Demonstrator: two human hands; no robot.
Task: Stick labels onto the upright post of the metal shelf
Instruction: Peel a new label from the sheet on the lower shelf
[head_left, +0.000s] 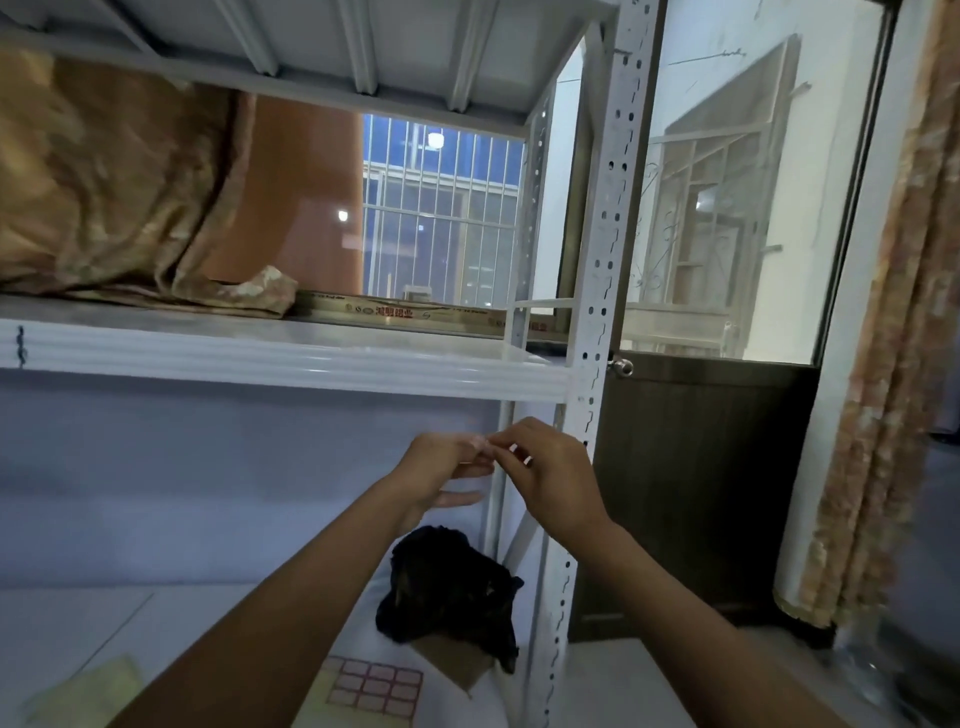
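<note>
The white perforated upright post (613, 218) of the metal shelf runs from top to bottom right of centre. Both hands meet just left of it, below the middle shelf board (291, 358). My left hand (441, 467) and my right hand (545, 473) pinch a small pale label (485, 443) between their fingertips; the label is mostly hidden by the fingers. A sheet of red-bordered labels (376, 686) lies on the lower shelf near the bottom edge.
A black cloth bundle (447, 587) sits on a brown card on the lower shelf by the post. A tan cloth (119, 182) fills the upper shelf's left. A dark door (696, 493) with a knob (622, 366) stands behind the post; a curtain (893, 364) hangs at right.
</note>
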